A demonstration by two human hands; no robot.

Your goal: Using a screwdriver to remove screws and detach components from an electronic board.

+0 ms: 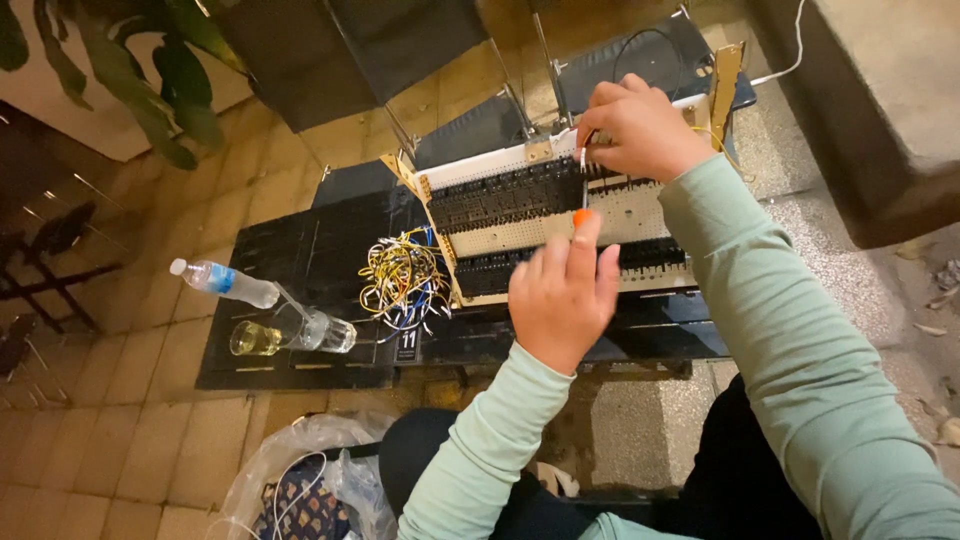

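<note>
Fingers of the left hand (pixel 562 292) close around an orange-handled screwdriver (pixel 583 216), while the right hand (pixel 640 128) pinches a white wire (pixel 583 157) against the terminal board (pixel 560 222).

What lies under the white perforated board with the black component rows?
The board rests on a black slatted bench. Beside it lies a wire tangle. Whatever is directly beneath is covered by the board and both hands.

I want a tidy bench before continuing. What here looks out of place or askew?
A plastic water bottle lies on its side at the bench's left end, and a tangled heap of loose wires sits beside the terminal board.
</note>
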